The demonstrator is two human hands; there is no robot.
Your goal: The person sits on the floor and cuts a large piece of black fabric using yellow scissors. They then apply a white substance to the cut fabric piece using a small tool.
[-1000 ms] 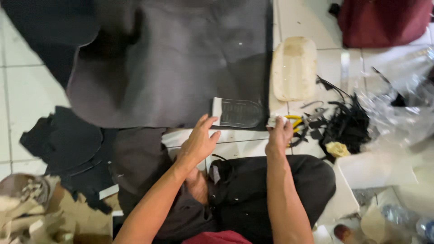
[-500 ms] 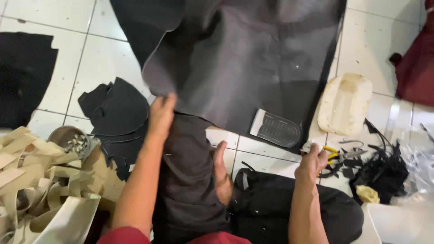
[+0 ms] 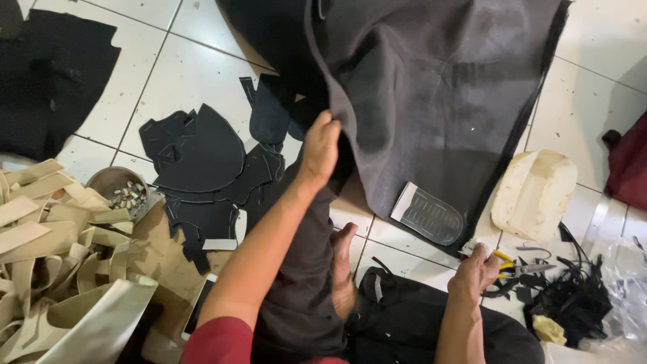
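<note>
At far left we see tan strips (image 3: 47, 236) piled beside a small bowl (image 3: 121, 192) of bits, then black cut pieces (image 3: 202, 162) on the tiled floor (image 3: 168, 74). Our left hand (image 3: 320, 145) pinches the edge of the big dark sheet (image 3: 431, 87), which is spread over the floor ahead of us. A sole pattern (image 3: 431, 216) lies on the sheet's near edge. Our right hand (image 3: 475, 269) is closed on yellow-handled scissors (image 3: 515, 266), beside black scraps (image 3: 573, 296) and a cream block (image 3: 536, 195).

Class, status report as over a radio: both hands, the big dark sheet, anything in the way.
Left hand gripping dark sheet edge, lifted. Right hand on yellow-handled scissors. Sole-shaped template lies on sheet; black cut pieces beside.
</note>
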